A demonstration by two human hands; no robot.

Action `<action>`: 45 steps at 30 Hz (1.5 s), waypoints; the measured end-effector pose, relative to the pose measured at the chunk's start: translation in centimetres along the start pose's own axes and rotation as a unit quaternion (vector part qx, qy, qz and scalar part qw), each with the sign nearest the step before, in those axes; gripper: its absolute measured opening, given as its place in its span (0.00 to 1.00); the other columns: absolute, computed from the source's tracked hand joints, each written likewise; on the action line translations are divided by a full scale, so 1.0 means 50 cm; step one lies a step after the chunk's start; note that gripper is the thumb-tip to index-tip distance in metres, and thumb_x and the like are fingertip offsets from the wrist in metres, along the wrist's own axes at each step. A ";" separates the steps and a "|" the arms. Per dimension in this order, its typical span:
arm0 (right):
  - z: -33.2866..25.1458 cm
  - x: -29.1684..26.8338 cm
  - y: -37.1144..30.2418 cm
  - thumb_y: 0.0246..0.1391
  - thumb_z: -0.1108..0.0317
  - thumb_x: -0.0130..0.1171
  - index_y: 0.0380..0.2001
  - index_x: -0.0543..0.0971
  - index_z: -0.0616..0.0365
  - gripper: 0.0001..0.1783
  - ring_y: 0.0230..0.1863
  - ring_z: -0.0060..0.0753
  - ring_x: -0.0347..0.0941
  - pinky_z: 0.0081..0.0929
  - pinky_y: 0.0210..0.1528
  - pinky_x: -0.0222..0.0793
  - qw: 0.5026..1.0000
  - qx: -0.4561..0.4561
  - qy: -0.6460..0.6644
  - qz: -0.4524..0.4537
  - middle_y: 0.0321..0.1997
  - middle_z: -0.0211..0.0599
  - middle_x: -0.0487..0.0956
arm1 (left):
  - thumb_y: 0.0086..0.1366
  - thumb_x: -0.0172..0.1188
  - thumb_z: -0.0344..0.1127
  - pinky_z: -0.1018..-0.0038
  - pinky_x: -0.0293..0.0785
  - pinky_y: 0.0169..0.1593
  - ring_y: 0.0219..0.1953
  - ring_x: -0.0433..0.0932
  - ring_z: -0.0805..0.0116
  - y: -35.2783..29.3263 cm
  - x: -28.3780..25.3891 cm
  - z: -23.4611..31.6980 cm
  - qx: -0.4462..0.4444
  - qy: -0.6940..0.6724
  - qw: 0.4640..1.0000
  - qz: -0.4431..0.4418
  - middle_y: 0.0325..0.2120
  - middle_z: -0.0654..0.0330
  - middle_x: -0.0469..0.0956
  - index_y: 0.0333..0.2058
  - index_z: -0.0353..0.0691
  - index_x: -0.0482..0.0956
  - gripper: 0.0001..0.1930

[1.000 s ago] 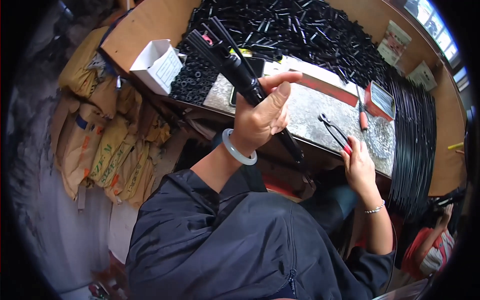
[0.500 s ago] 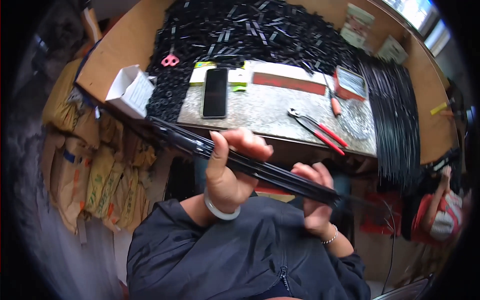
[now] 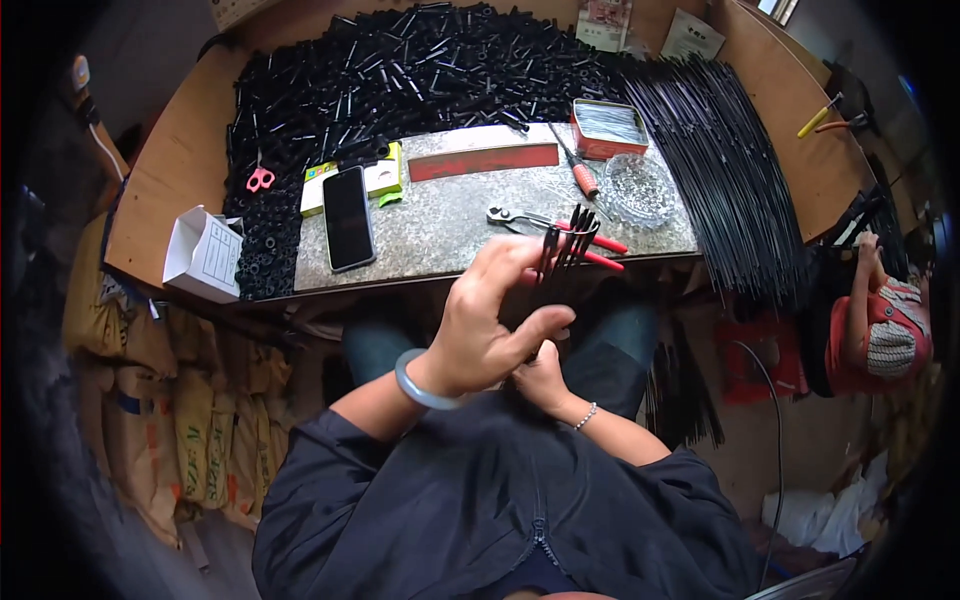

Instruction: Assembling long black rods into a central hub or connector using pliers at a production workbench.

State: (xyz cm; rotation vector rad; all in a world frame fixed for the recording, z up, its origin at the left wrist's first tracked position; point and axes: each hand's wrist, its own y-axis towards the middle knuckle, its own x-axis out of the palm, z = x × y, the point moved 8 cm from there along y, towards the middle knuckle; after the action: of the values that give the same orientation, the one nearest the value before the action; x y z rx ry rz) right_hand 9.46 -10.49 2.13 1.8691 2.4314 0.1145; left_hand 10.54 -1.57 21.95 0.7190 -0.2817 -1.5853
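A bundle of thin black rods (image 3: 572,243) stands on end in front of my body, its upper tips fanned a little apart. My left hand (image 3: 485,325) is beside the upper part of the bundle, thumb spread away from the fingers, the fingertips reaching behind the rods. Lower down, my right hand (image 3: 542,380) is closed around the bundle; the left hand partly hides it and the rods' lower ends. Just beyond the tips, red-handled pliers (image 3: 600,240) lie on the speckled work board (image 3: 430,235).
Black short pieces (image 3: 400,80) heap at the back, long black rods (image 3: 720,180) at right. A phone (image 3: 348,220), pink scissors (image 3: 260,179), white box (image 3: 203,255), red tin (image 3: 608,130) and glass dish (image 3: 637,190) surround the board. Another person (image 3: 880,310) sits at right.
The bundle has swung from lying slantwise across both hands to standing on end. My right hand has moved left and below my left hand. The view has shifted, too.
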 end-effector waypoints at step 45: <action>-0.356 -0.009 0.154 0.46 0.84 0.57 0.32 0.67 0.57 0.13 0.34 0.26 0.70 0.38 0.46 0.75 0.953 -0.089 0.252 -0.141 0.33 0.33 0.69 | 0.57 0.59 0.28 0.67 0.72 0.37 0.33 0.76 0.60 -0.196 -0.651 -0.319 -0.201 0.552 0.770 0.249 0.30 0.55 0.75 0.36 0.38 0.71 0.09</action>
State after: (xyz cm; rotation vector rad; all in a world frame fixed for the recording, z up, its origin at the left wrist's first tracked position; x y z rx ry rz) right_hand 15.13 -9.22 20.66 1.5375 2.8530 0.8586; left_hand 11.90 34.89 13.12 1.0029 0.6822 -0.4891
